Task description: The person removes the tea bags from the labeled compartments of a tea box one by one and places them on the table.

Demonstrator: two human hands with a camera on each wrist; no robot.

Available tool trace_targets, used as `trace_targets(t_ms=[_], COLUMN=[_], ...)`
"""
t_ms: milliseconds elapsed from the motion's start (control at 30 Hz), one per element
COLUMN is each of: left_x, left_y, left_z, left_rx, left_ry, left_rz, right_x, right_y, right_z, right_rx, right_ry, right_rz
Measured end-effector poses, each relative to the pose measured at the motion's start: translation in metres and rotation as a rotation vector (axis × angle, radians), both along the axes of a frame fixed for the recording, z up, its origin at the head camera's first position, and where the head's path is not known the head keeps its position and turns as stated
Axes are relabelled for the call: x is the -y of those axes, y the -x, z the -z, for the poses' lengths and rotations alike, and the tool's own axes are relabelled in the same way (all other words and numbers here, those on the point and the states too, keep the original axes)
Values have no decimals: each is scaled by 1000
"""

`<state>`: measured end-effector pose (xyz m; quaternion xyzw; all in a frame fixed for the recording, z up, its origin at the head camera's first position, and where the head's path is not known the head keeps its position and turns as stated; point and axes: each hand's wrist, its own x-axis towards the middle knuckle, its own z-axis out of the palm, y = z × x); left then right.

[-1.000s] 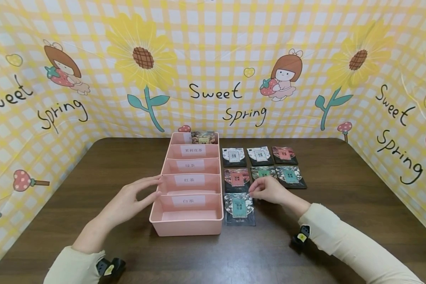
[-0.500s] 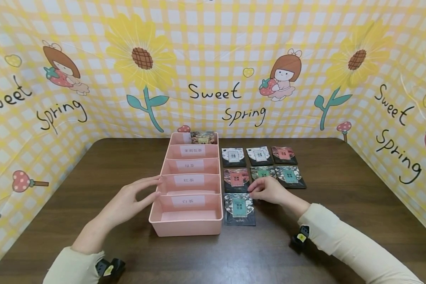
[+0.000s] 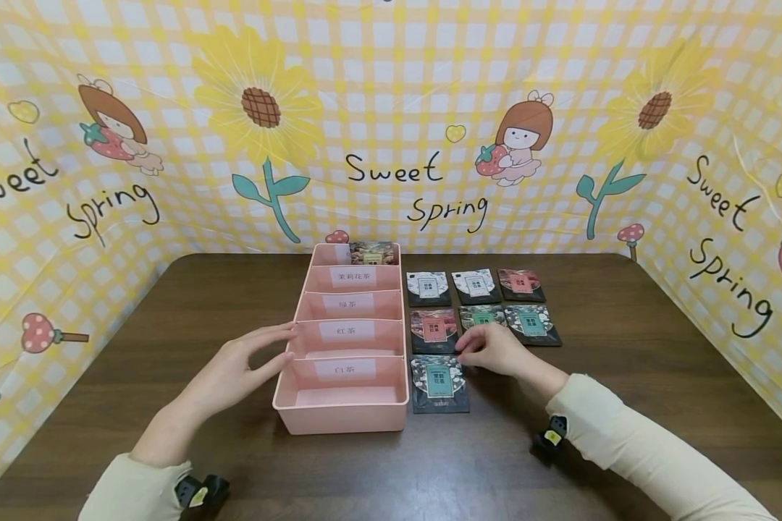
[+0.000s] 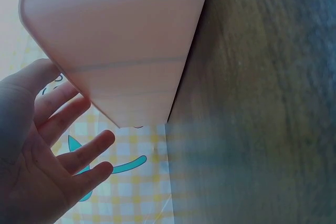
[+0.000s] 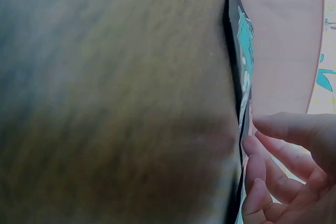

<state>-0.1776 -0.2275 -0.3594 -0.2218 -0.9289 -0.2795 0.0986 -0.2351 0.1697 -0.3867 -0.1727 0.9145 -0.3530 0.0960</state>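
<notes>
A pink divided box [image 3: 342,420] with labelled compartments stands mid-table in the head view. My left hand [image 3: 231,373] rests its fingertips and thumb against the box's left rim, fingers spread; the left wrist view shows them at the rim too. To the right lie flat tea sachets. My right hand [image 3: 495,351] is low over them, fingers loosely curled, fingertips at the meeting corners of a red sachet [image 3: 434,327] and the nearest teal sachet [image 3: 439,383]. A small gap shows between thumb and index finger [image 5: 254,169] in the right wrist view. The hand partly covers a green sachet [image 3: 482,316].
Further back lie two white sachets [image 3: 429,288], another red sachet [image 3: 522,285] and a second teal sachet [image 3: 532,323]. A sachet [image 3: 371,253] with a yellowish label stands in the box's rear compartment. A yellow checked cloth [image 3: 391,94] surrounds the brown table [image 3: 137,311].
</notes>
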Motion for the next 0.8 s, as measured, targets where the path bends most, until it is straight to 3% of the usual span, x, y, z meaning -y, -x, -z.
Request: trace_targets(t_ms=[267,400,800], left_x=[0,0,-1], left_y=[0,0,-1], left_z=[0,-1,-2], left_rx=[-6,-10,-5], left_ry=[5,7,11], left_rz=[0,-1,-4], right_x=[1,3,13], right_y=[0,1,6], right_z=[-12,-24,-61], right_rx=[-49,-86,-92], right_ry=[31,63,138], right_rz=[-23,-38,-43])
